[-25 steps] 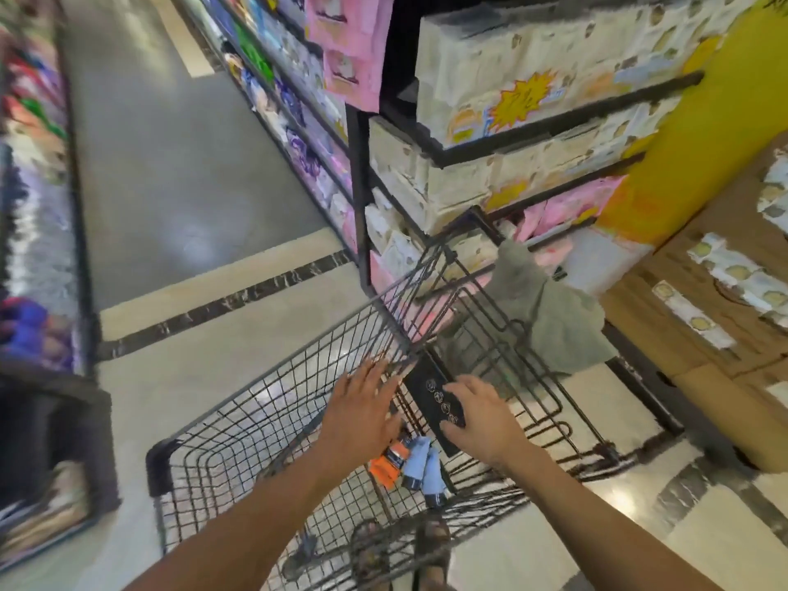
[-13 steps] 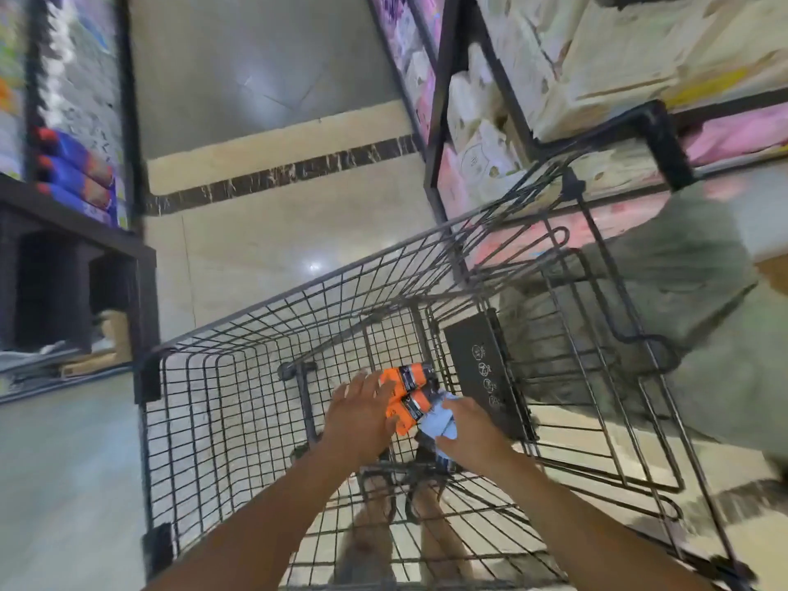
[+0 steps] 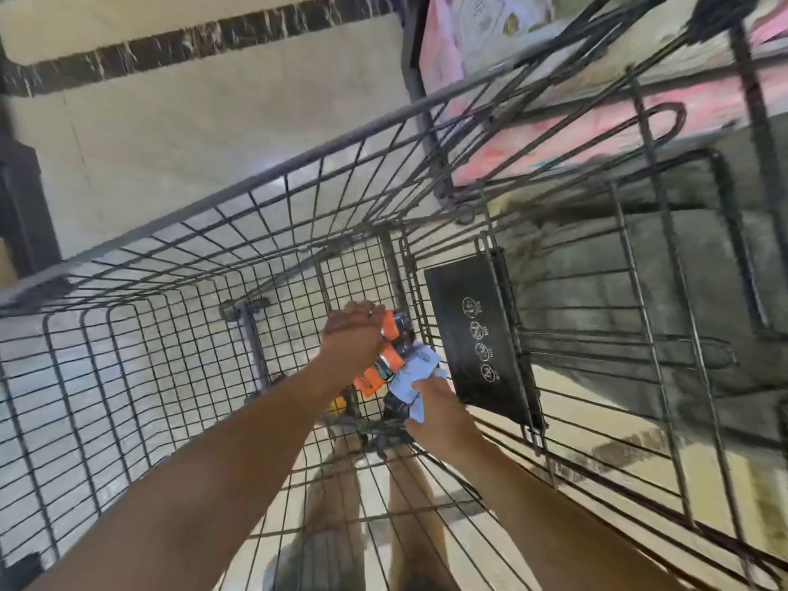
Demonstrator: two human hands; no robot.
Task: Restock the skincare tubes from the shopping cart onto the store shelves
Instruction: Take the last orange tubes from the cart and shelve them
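Observation:
Both my arms reach down into the wire shopping cart (image 3: 179, 266). My left hand (image 3: 354, 339) grips two orange skincare tubes (image 3: 386, 362) with silver bands and dark caps, near the cart's far corner. My right hand (image 3: 439, 409) holds pale blue tubes (image 3: 411, 375) just right of the orange ones; its fingers curl round them. The two bunches touch. How many tubes lie under the hands is hidden.
A black plastic seat flap (image 3: 477, 339) with white symbols stands right of the hands. Behind the cart at upper right, a shelf (image 3: 490, 53) carries pink and white packs. A tiled floor (image 3: 213, 113) shows through the wire, with my feet below.
My view has tilted down and closer into the cart. My left hand has gone from resting on the orange tubes to gripping them; my right hand keeps its hold on the blue ones.

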